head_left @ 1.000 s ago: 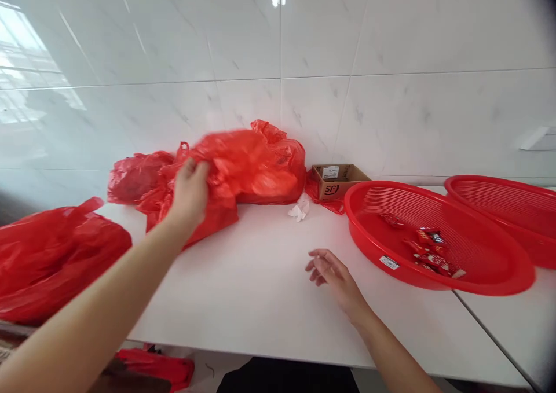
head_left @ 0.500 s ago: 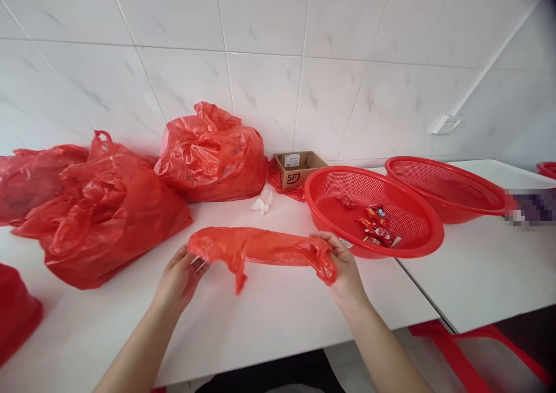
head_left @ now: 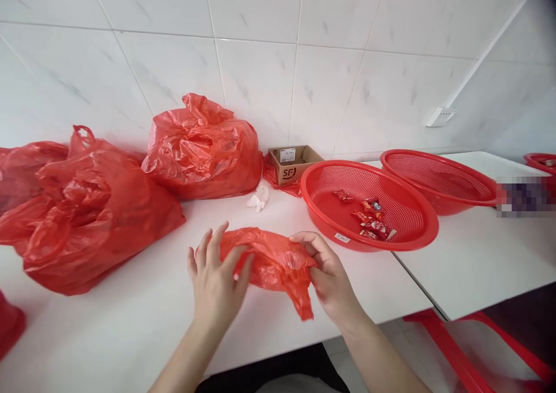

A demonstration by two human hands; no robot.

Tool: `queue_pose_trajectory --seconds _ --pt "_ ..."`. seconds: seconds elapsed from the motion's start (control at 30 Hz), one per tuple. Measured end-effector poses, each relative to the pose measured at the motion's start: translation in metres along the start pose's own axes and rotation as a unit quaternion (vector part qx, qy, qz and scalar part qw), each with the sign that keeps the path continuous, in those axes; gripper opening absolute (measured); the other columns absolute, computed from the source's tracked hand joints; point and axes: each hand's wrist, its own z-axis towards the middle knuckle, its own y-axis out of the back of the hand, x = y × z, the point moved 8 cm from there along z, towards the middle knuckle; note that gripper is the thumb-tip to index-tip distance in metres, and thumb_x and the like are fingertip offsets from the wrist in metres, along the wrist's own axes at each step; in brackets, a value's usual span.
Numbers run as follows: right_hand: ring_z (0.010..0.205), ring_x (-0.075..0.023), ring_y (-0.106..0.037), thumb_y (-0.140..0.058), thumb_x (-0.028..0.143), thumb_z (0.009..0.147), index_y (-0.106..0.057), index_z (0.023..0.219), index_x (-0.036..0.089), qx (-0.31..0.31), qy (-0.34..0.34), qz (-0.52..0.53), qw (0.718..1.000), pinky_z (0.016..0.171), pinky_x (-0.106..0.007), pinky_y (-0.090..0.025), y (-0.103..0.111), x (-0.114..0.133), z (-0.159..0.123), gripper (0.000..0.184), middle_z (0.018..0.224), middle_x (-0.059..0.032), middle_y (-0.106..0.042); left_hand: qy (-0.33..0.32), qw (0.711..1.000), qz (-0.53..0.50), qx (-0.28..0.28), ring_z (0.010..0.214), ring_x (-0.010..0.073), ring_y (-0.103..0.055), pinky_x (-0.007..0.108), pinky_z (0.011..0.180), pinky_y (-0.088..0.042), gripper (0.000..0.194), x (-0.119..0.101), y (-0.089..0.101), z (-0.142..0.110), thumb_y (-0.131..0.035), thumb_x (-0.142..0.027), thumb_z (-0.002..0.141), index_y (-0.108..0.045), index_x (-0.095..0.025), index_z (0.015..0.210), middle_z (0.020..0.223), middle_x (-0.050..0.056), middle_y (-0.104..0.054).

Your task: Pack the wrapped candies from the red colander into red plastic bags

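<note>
A thin red plastic bag (head_left: 264, 260) hangs crumpled over the white table, its loose end drooping on the right. My right hand (head_left: 328, 274) pinches the bag's right end between thumb and fingers. On the other side my left hand (head_left: 219, 280) has its fingers spread against the bag's left part, without a closed grip. Just beyond the right hand stands a red perforated plastic basket (head_left: 325, 219), with several small wrapped snacks (head_left: 376, 228) on its bottom.
Full red plastic bags (head_left: 204, 155) stand along the tiled wall, with another large one (head_left: 104, 225) at left. A cardboard box (head_left: 289, 173) and crumpled white tissue (head_left: 259, 197) lie behind. A second basket (head_left: 438, 179) stands right. Below is a red stool (head_left: 452, 352).
My left hand has let go of the bag's left end and moved right, fingers now spread. The bag has gone from stretched out to bunched up; the right hand still holds it.
</note>
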Motion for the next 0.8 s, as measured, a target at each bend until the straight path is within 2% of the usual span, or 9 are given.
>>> queue_pose_trajectory --seconds 0.1,0.17,0.27,0.37,0.43,0.5,0.57,0.67,0.8 --pt "0.080 -0.0120 -0.060 -0.057 0.019 0.088 -0.060 0.112 0.029 0.063 -0.032 0.006 0.997 0.071 -0.023 -0.048 -0.001 -0.006 -0.010 0.027 0.093 0.0011 -0.064 0.063 0.993 0.055 0.079 0.106 0.0323 -0.063 0.064 0.109 -0.025 0.024 0.050 -0.029 0.014 -0.044 -0.028 0.094 -0.066 -0.019 0.093 0.106 0.013 -0.071" --pt "0.080 -0.0124 -0.061 -0.055 0.025 0.092 -0.058 0.114 0.029 0.088 -0.058 -0.002 0.994 0.071 -0.025 -0.049 0.008 -0.011 -0.013 0.023 0.095 0.0006 -0.064 0.089 0.991 0.073 0.070 0.098 0.0320 -0.064 0.056 0.101 -0.038 0.024 0.079 -0.022 0.024 -0.043 -0.027 0.092 -0.064 -0.017 0.088 0.101 0.014 -0.070" --pt "0.084 -0.0148 -0.063 -0.055 0.029 0.093 -0.059 0.112 0.027 0.078 -0.087 -0.062 0.991 0.071 -0.028 -0.051 0.035 -0.014 -0.009 0.020 0.105 -0.0019 -0.064 0.129 0.985 0.095 0.067 0.095 0.0316 -0.063 0.040 0.074 -0.047 0.023 0.101 0.000 0.034 -0.041 -0.024 0.089 -0.062 -0.017 0.097 0.117 0.016 -0.064" --pt "0.098 -0.0184 -0.063 -0.056 0.025 0.090 -0.063 0.110 0.026 0.025 -0.057 -0.186 0.981 0.083 -0.034 -0.052 0.058 0.005 -0.006 0.021 0.110 -0.0035 -0.065 0.137 0.978 0.064 0.147 0.083 0.0265 -0.063 0.034 0.062 -0.043 0.025 0.094 0.002 0.033 -0.042 -0.019 0.084 -0.057 -0.019 0.103 0.111 0.012 -0.064" --pt "0.111 -0.0201 -0.059 -0.054 0.017 0.088 -0.064 0.110 0.027 -0.045 0.047 -0.248 0.967 0.096 -0.038 -0.048 0.058 0.040 -0.010 0.026 0.117 -0.0036 -0.063 0.129 0.975 0.026 0.181 0.078 0.0237 -0.061 0.032 0.062 -0.043 0.026 0.079 0.000 0.030 -0.043 -0.017 0.081 -0.055 -0.019 0.104 0.104 0.009 -0.064" --pt "0.116 -0.0203 -0.057 -0.050 0.012 0.088 -0.064 0.110 0.028 -0.084 0.163 -0.276 0.943 0.100 -0.039 -0.046 0.039 0.073 -0.021 0.031 0.121 -0.0038 -0.062 0.123 0.974 -0.009 0.192 0.078 0.0224 -0.061 0.032 0.064 -0.045 0.028 0.063 -0.002 0.028 -0.043 -0.018 0.080 -0.054 -0.020 0.106 0.102 0.008 -0.064" --pt "0.109 -0.0197 -0.061 -0.047 0.011 0.089 -0.064 0.113 0.030 -0.009 0.218 -0.320 0.922 0.092 -0.036 -0.052 -0.001 0.084 -0.025 0.035 0.117 -0.0037 -0.065 0.116 0.971 -0.050 0.205 0.082 0.0224 -0.062 0.032 0.068 -0.047 0.031 0.049 -0.006 0.026 -0.043 -0.018 0.080 -0.053 -0.020 0.110 0.103 0.008 -0.063" --pt "0.101 -0.0207 -0.066 -0.048 0.010 0.090 -0.063 0.121 0.033 0.184 0.156 -0.486 0.840 0.084 -0.035 -0.055 -0.049 0.048 -0.016 0.041 0.114 -0.0030 -0.069 0.104 0.954 -0.124 0.252 0.088 0.0219 -0.063 0.033 0.073 -0.050 0.041 0.038 -0.010 0.020 -0.043 -0.019 0.079 -0.052 -0.021 0.119 0.106 0.006 -0.063" --pt "0.107 -0.0313 -0.066 -0.058 0.006 0.079 -0.048 0.143 0.028 0.240 -0.052 -0.682 0.689 0.081 -0.043 -0.057 -0.011 -0.010 0.007 0.068 0.133 -0.0110 -0.062 0.097 0.945 -0.155 0.271 0.094 0.0238 -0.064 0.035 0.079 -0.054 0.049 0.062 0.003 0.015 -0.049 -0.026 0.077 -0.053 -0.022 0.126 0.116 0.009 -0.062"
